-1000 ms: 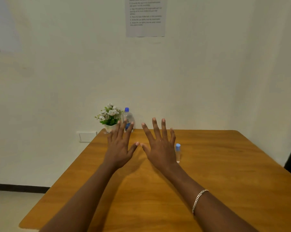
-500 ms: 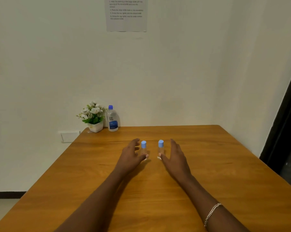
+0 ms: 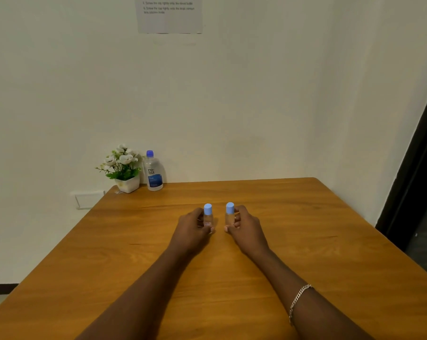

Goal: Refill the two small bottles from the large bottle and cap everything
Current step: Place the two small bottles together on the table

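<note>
Two small clear bottles with light blue caps stand upright side by side in the middle of the wooden table (image 3: pixel 305 241). My left hand (image 3: pixel 191 228) grips the left small bottle (image 3: pixel 208 217), fingers curled round its body. My right hand (image 3: pixel 244 227) grips the right small bottle (image 3: pixel 229 214) the same way. Both caps are on. The large bottle (image 3: pixel 153 173), clear with a blue cap and blue label, stands capped at the far left of the table against the wall, well beyond both hands.
A white pot of white flowers (image 3: pixel 124 170) stands just left of the large bottle at the table's far left corner. A printed sheet (image 3: pixel 169 14) hangs on the wall above. A dark door frame (image 3: pixel 418 173) runs down the right.
Both hands dropped from spread in the air to the table and closed round the two small bottles. The view shifted so the large bottle and flowers sit further left.
</note>
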